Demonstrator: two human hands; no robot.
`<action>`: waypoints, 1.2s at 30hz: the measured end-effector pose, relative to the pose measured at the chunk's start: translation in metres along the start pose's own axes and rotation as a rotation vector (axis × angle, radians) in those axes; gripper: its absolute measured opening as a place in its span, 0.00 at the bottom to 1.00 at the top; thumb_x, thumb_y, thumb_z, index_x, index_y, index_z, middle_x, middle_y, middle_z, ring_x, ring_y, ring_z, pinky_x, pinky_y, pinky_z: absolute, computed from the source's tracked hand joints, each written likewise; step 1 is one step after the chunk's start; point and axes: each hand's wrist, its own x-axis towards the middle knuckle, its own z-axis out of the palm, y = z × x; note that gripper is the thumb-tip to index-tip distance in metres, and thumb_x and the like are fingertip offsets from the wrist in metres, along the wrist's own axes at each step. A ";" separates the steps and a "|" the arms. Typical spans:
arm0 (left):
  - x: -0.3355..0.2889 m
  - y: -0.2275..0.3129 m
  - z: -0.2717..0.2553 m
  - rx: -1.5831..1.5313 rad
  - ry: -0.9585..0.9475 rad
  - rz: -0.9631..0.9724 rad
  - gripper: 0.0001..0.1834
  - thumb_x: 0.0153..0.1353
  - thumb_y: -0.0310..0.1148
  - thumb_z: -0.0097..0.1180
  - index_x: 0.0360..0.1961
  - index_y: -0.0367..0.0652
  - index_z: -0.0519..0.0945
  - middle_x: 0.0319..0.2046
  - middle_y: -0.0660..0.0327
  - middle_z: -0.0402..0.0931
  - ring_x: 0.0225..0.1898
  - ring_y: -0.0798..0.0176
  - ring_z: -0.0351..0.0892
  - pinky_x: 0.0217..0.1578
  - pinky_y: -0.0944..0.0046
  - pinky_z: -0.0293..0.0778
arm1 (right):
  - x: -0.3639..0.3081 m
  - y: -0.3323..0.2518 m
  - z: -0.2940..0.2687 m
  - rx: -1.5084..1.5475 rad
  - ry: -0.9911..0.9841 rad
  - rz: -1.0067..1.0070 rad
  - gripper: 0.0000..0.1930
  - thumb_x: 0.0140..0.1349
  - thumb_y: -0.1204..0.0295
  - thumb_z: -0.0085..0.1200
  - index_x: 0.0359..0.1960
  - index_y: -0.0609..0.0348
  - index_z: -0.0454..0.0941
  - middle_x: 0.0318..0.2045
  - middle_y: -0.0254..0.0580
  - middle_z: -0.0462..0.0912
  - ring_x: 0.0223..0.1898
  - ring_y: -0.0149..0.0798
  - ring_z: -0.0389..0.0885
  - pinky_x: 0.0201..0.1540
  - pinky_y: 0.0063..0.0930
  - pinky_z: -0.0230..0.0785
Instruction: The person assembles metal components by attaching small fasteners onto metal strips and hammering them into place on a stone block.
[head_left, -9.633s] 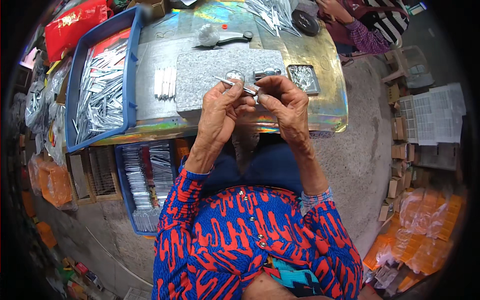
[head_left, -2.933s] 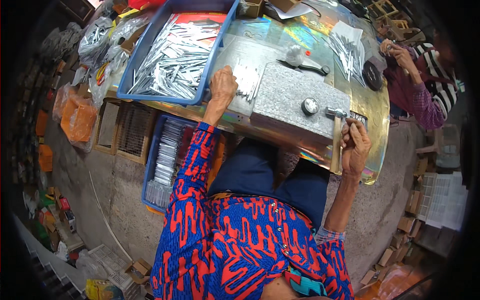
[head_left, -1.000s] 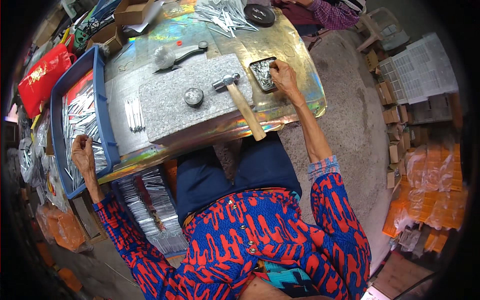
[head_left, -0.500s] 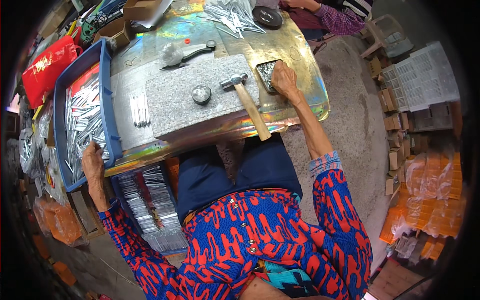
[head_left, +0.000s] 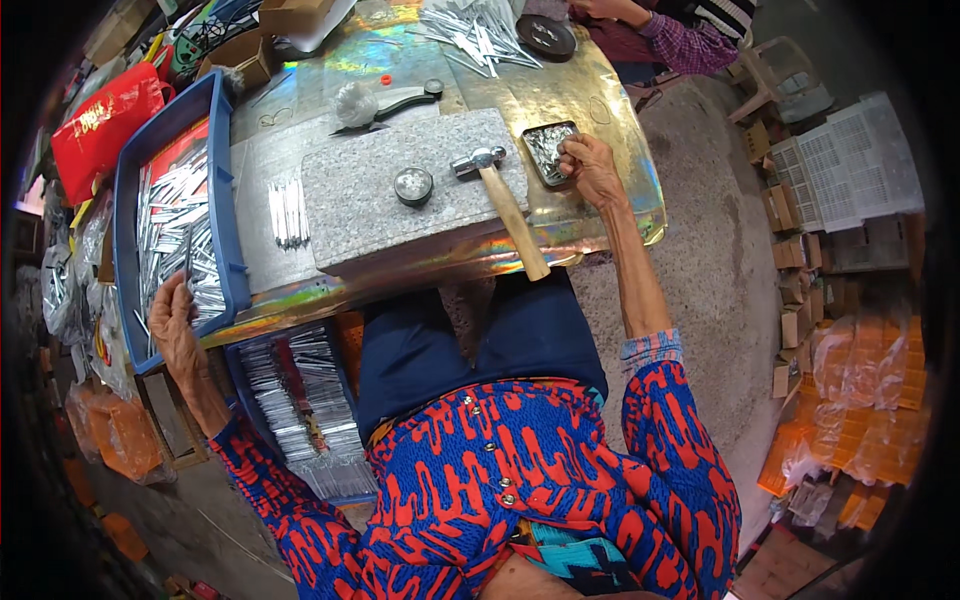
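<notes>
Landmark: the grey stone block point(head_left: 360, 205) on the table point(head_left: 585, 85). Left of the block, the left hand point(head_left: 176, 325) is at the near end of a blue tray point(head_left: 228, 190) of loose metal rods point(head_left: 180, 225). Its fingers are drawn together; a slim rod seems to rise from them, but whether it is gripped I cannot tell. Right of the block, the right hand point(head_left: 597, 173) is curled at the edge of a shallow tin point(head_left: 533, 160) of small metal bits point(head_left: 546, 148); its fingertips hide whether a piece is pinched.

Tray and tin probably flank the block so that each hand has its own supply. The block is presumably a firm base. On it are a round pot point(head_left: 413, 186) and a hammer point(head_left: 515, 225), handle overhanging the near edge, likely for easy grasping.

Between tray and block lies a row of rods point(head_left: 289, 214), apparently set apart deliberately. Beyond the block: a black-handled tool point(head_left: 408, 103), a plastic clump point(head_left: 355, 102), a rod heap point(head_left: 475, 35) and a co-worker's sleeve point(head_left: 680, 45).

Obstructions: the tray's raised wall separates the left hand from the block; the hammer handle lies across the right hand's path to the block's near edge.
</notes>
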 end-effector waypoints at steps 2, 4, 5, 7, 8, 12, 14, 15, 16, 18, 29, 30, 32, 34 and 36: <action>-0.011 0.008 0.045 -0.400 -0.107 -0.099 0.12 0.56 0.26 0.54 0.41 0.36 0.75 0.31 0.65 0.74 0.27 0.76 0.69 0.26 0.77 0.65 | 0.001 0.003 -0.006 0.107 -0.006 0.014 0.06 0.56 0.79 0.48 0.33 0.69 0.68 0.24 0.38 0.69 0.21 0.27 0.65 0.22 0.18 0.62; -0.028 0.019 0.083 -0.791 -0.274 -0.287 0.19 0.53 0.25 0.56 0.46 0.34 0.71 0.31 0.61 0.73 0.31 0.70 0.71 0.30 0.73 0.67 | 0.002 0.004 -0.006 0.131 -0.019 0.038 0.06 0.56 0.80 0.48 0.35 0.69 0.68 0.24 0.38 0.70 0.21 0.26 0.65 0.22 0.18 0.62; -0.040 0.024 0.103 -0.868 -0.260 -0.341 0.23 0.53 0.24 0.56 0.50 0.34 0.67 0.32 0.60 0.72 0.32 0.70 0.70 0.32 0.71 0.66 | 0.002 0.005 -0.003 0.157 -0.025 0.059 0.07 0.55 0.80 0.48 0.36 0.70 0.68 0.24 0.38 0.70 0.21 0.26 0.66 0.23 0.17 0.62; -0.060 0.048 0.152 -0.844 -0.281 -0.433 0.24 0.53 0.24 0.55 0.52 0.34 0.65 0.32 0.60 0.72 0.32 0.70 0.70 0.35 0.68 0.67 | 0.001 0.003 -0.015 0.213 -0.081 0.062 0.08 0.55 0.81 0.48 0.36 0.70 0.68 0.25 0.38 0.70 0.21 0.26 0.66 0.23 0.17 0.61; -0.063 0.045 0.176 -1.011 -0.453 -0.456 0.24 0.54 0.24 0.54 0.52 0.34 0.65 0.32 0.61 0.73 0.32 0.70 0.70 0.36 0.68 0.67 | -0.002 0.002 -0.026 0.262 -0.102 0.045 0.08 0.55 0.81 0.48 0.37 0.70 0.68 0.25 0.38 0.71 0.21 0.26 0.66 0.23 0.17 0.61; -0.080 0.056 0.228 -1.105 -0.613 -0.480 0.20 0.54 0.24 0.54 0.50 0.33 0.69 0.31 0.61 0.73 0.30 0.74 0.70 0.31 0.72 0.69 | -0.013 -0.011 -0.011 0.221 -0.049 0.063 0.08 0.55 0.81 0.47 0.37 0.69 0.68 0.26 0.38 0.71 0.21 0.26 0.66 0.24 0.17 0.61; -0.085 0.059 0.240 -1.052 -0.627 -0.510 0.19 0.54 0.23 0.53 0.49 0.33 0.70 0.29 0.62 0.74 0.27 0.75 0.70 0.29 0.74 0.69 | -0.024 -0.019 0.007 0.223 -0.096 0.039 0.09 0.55 0.81 0.46 0.39 0.65 0.68 0.27 0.39 0.71 0.23 0.25 0.64 0.25 0.15 0.59; -0.087 0.061 0.242 -1.052 -0.622 -0.510 0.19 0.54 0.23 0.53 0.49 0.33 0.70 0.29 0.62 0.74 0.27 0.75 0.70 0.29 0.74 0.69 | -0.029 -0.023 0.020 0.242 -0.113 0.028 0.07 0.54 0.82 0.46 0.35 0.67 0.70 0.27 0.39 0.73 0.22 0.25 0.68 0.24 0.16 0.61; -0.089 0.065 0.243 -0.999 -0.605 -0.494 0.18 0.54 0.23 0.54 0.48 0.33 0.71 0.27 0.63 0.75 0.26 0.75 0.70 0.28 0.75 0.68 | -0.035 -0.026 0.034 0.243 -0.115 0.031 0.07 0.54 0.82 0.46 0.35 0.67 0.70 0.27 0.39 0.73 0.22 0.25 0.68 0.24 0.16 0.61; -0.090 0.068 0.250 -0.949 -0.619 -0.486 0.17 0.53 0.24 0.55 0.46 0.33 0.72 0.26 0.64 0.75 0.25 0.76 0.70 0.27 0.76 0.68 | -0.051 -0.035 0.052 0.250 -0.163 0.005 0.06 0.54 0.81 0.47 0.35 0.67 0.72 0.27 0.39 0.73 0.22 0.25 0.68 0.24 0.16 0.61; -0.097 0.073 0.249 -0.506 -0.570 -0.147 0.10 0.53 0.29 0.55 0.36 0.36 0.77 0.27 0.67 0.74 0.28 0.77 0.69 0.29 0.75 0.66 | -0.098 -0.049 0.143 0.180 -0.389 0.036 0.07 0.55 0.81 0.48 0.36 0.68 0.72 0.25 0.34 0.72 0.23 0.22 0.67 0.24 0.16 0.62; -0.097 0.074 0.248 -0.509 -0.571 -0.148 0.10 0.53 0.29 0.55 0.36 0.36 0.77 0.27 0.67 0.74 0.28 0.77 0.69 0.29 0.75 0.66 | -0.099 -0.050 0.148 0.162 -0.377 0.026 0.07 0.55 0.80 0.48 0.36 0.68 0.72 0.25 0.34 0.72 0.23 0.22 0.67 0.24 0.16 0.62; -0.098 0.075 0.247 -0.286 -0.515 -0.023 0.09 0.54 0.29 0.54 0.35 0.35 0.78 0.26 0.66 0.74 0.29 0.75 0.70 0.31 0.74 0.67 | -0.100 -0.053 0.153 0.156 -0.350 -0.009 0.08 0.56 0.80 0.48 0.38 0.70 0.72 0.25 0.33 0.72 0.23 0.22 0.66 0.25 0.16 0.62; -0.097 0.072 0.246 -0.239 -0.500 0.022 0.09 0.54 0.29 0.54 0.34 0.35 0.78 0.26 0.66 0.74 0.29 0.75 0.70 0.32 0.73 0.67 | -0.101 -0.055 0.154 0.120 -0.341 -0.011 0.10 0.56 0.79 0.49 0.39 0.71 0.72 0.25 0.33 0.72 0.22 0.22 0.67 0.25 0.15 0.63; -0.096 0.072 0.240 -0.184 -0.472 0.067 0.09 0.54 0.29 0.54 0.34 0.35 0.78 0.26 0.65 0.74 0.30 0.74 0.70 0.33 0.73 0.67 | -0.101 -0.052 0.154 0.103 -0.365 -0.003 0.10 0.56 0.79 0.49 0.40 0.71 0.72 0.25 0.34 0.72 0.22 0.22 0.67 0.25 0.14 0.63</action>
